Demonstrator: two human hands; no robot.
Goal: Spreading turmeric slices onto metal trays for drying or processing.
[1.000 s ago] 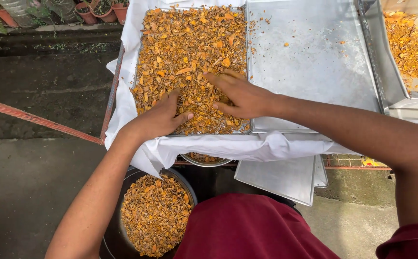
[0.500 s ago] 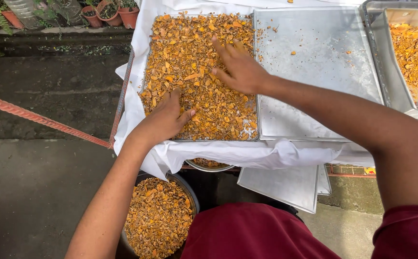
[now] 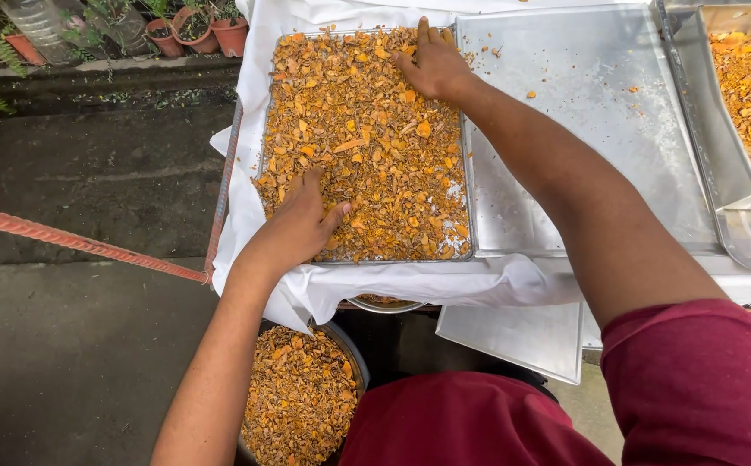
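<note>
A metal tray [image 3: 467,200] on a white cloth [image 3: 410,280] holds a layer of orange-yellow dried chips [image 3: 367,138]. My left hand [image 3: 299,217] lies flat, fingers spread, on the chips at the tray's near left corner. My right hand [image 3: 431,62] reaches across to the far right part of the same tray, palm down on the chips with fingers apart. Neither hand grips anything.
A nearly bare metal tray [image 3: 600,129] sits right of the filled one, and another tray of chips [image 3: 750,86] at the far right. A round pot of chips [image 3: 302,397] stands below. Potted plants [image 3: 194,26] line the far ground; a rusty bar [image 3: 73,240] crosses left.
My right hand slid from the tray's middle to its far right corner. My left hand stayed near the front left, shifting slightly over the chips.
</note>
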